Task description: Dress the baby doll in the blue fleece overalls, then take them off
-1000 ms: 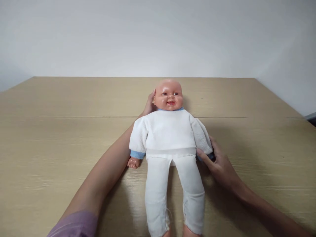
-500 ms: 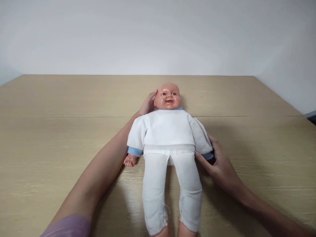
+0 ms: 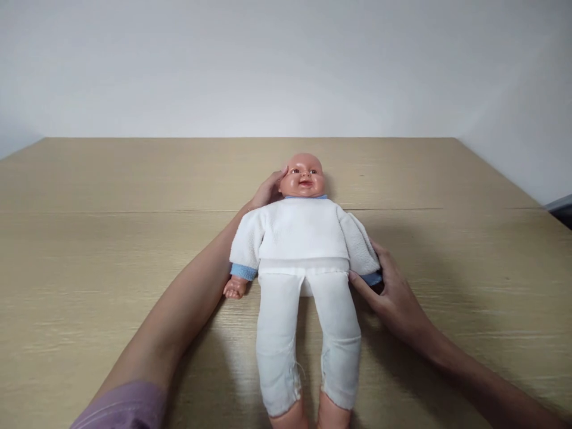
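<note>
A baby doll [image 3: 304, 232] lies on its back, its bald head at the far end and its legs toward me. It wears a white fleece top with blue collar and cuffs, and white trousers. My left hand [image 3: 270, 188] cups the side of the doll's head, with part of the fingers hidden behind it. My right hand [image 3: 391, 286] grips the doll at its sleeve and hip, the thumb by the waist and the fingers around the outer side of the sleeve. The doll's hand on that side is hidden; the other one shows beside my left forearm.
The doll rests on a light wooden table [image 3: 111, 238] with a seam running across it. A pale wall [image 3: 268, 65] stands behind the table's far edge. Something dark [image 3: 560, 208] shows past the right edge.
The doll's head has tipped slightly, and the legs and right hand sit a little further left in view. Both hands keep their places on the doll.
</note>
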The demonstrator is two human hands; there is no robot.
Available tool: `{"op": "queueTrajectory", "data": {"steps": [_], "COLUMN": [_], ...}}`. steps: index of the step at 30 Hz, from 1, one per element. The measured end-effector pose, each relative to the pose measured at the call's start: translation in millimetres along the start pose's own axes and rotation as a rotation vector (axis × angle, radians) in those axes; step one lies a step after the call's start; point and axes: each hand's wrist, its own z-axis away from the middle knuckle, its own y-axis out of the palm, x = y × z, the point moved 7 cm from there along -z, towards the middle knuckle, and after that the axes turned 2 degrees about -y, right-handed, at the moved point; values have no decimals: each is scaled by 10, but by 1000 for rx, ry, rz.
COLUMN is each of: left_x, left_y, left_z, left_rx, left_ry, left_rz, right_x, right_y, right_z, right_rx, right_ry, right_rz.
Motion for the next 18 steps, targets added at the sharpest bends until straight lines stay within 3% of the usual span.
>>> {"op": "queueTrajectory", "data": {"steps": [18], "left_x": [-24], "left_y": [43], "left_z": [44], "left_rx": [-6], "left_ry": [-12], "left_rz": [-54], "right_x": [1], "right_y": [16], "right_z": [-35], "right_rx": [-3], "right_ry": [-12], "right_rz": [-20]}}
